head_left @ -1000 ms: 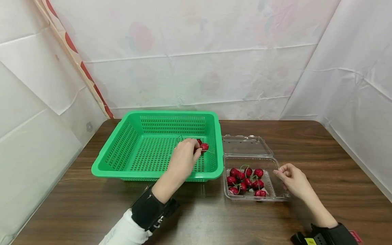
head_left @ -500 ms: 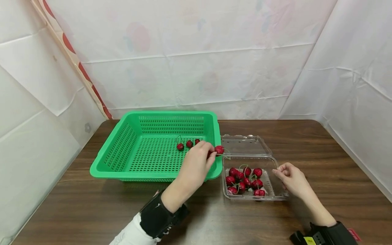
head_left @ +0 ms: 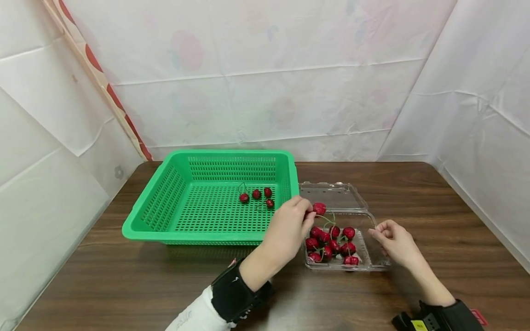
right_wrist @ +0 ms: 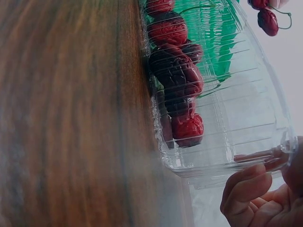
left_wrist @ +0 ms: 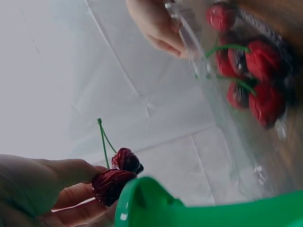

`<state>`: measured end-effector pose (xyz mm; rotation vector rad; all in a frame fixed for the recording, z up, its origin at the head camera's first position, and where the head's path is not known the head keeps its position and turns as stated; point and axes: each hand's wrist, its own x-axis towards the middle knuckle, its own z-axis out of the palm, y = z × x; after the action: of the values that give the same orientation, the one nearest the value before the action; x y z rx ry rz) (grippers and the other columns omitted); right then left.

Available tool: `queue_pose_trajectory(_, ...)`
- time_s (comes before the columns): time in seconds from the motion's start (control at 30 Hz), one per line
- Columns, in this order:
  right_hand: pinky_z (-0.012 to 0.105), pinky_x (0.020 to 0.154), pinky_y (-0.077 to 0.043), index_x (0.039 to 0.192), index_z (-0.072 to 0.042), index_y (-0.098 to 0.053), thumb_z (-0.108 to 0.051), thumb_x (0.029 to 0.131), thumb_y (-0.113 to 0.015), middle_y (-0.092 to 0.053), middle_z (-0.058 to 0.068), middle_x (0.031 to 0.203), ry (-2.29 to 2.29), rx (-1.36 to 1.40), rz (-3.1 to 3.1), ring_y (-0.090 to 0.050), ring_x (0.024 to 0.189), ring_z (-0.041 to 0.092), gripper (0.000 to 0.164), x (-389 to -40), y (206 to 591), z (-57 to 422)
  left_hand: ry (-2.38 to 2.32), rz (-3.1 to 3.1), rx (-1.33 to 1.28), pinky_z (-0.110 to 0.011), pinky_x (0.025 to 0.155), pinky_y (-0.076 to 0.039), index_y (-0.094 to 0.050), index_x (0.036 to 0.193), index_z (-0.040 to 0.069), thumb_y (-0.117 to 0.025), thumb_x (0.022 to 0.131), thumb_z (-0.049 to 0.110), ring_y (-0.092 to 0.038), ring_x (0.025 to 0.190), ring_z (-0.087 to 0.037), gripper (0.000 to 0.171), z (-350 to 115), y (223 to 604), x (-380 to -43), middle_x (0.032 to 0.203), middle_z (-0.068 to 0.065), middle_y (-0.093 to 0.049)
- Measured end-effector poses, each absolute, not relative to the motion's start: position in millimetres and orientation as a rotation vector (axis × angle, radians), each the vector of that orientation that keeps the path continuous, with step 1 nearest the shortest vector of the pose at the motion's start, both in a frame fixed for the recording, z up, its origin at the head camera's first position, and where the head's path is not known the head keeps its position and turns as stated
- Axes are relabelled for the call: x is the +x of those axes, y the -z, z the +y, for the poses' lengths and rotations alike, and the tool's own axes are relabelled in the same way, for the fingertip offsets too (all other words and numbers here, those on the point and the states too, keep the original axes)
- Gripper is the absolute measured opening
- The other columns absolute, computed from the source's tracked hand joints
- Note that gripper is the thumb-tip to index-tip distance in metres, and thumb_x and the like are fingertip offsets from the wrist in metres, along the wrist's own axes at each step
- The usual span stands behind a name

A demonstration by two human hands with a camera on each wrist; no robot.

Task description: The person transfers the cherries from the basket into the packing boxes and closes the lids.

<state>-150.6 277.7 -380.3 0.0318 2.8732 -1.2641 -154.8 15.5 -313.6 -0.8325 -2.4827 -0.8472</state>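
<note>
My left hand (head_left: 290, 225) pinches a pair of dark red cherries (left_wrist: 113, 186) whose green stems join at the top. It holds them over the left back part of a clear plastic clamshell box (head_left: 374, 264), beside the green basket's right rim; fingers partly hide one cherry in the head view. Several wrinkled red cherries with green stems (head_left: 333, 247) lie inside the box, whose lid (head_left: 331, 196) is folded back. At the box's right wall, my right hand (head_left: 397, 241) pinches the rim between thumb and fingers.
A green perforated basket (head_left: 198, 236) stands left of the box, with several cherries (head_left: 256, 194) on its floor toward the right. Both containers rest on a dark wooden table (head_left: 124, 285). White sheeting (head_left: 265, 92) hangs behind and at the sides.
My left hand has lifted the cherry pair out of the basket and carried it rightward across the rim to above the box. The right hand has stayed at the box's edge.
</note>
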Motion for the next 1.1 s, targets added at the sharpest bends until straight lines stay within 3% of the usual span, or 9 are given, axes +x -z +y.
queue_pose_trajectory(0.33, 0.028, 0.039, -0.038, 0.088, 0.002, -0.044, -0.026, 0.090, -0.052, -0.043, 0.001, 0.053, 1.276, 0.038, 2.868, -0.042, 0.041, 0.013, 0.029, -150.9, 380.6, 277.3, 0.603, -2.505, -0.923, -0.015, 0.068, -0.044, -0.063, 0.086, 0.010, -0.057, 0.087, 0.015, -0.055, 0.078, -0.009, 0.008, 44.3, 324.1, -158.3, 0.086, 0.001, -0.058)
queue_pose_trajectory(0.67, 0.028, 0.039, -0.039, 0.088, 0.002, -0.045, -0.026, 0.090, -0.052, -0.045, 0.001, 0.054, 1.260, 0.043, 2.878, -0.044, 0.041, 0.014, 0.029, -151.3, 379.5, 276.5, 0.472, -2.548, -1.000, -0.013, 0.064, -0.044, -0.064, 0.085, 0.012, -0.056, 0.088, 0.019, -0.055, 0.073, -0.009, 0.012, 64.9, 329.8, -163.8, 0.083, 0.003, -0.057)
queue_pose_trajectory(1.1, 0.028, 0.039, -0.038, 0.087, 0.001, -0.045, -0.025, 0.090, -0.053, -0.044, 0.001, 0.053, 1.259, 0.041, 2.901, -0.044, 0.041, 0.013, 0.028, -152.0, 380.3, 276.4, 0.264, -2.596, -1.086, -0.015, 0.067, -0.046, -0.066, 0.094, 0.012, -0.056, 0.088, 0.019, -0.056, 0.081, -0.010, 0.014, 82.3, 338.4, -167.8, 0.092, 0.002, -0.058)
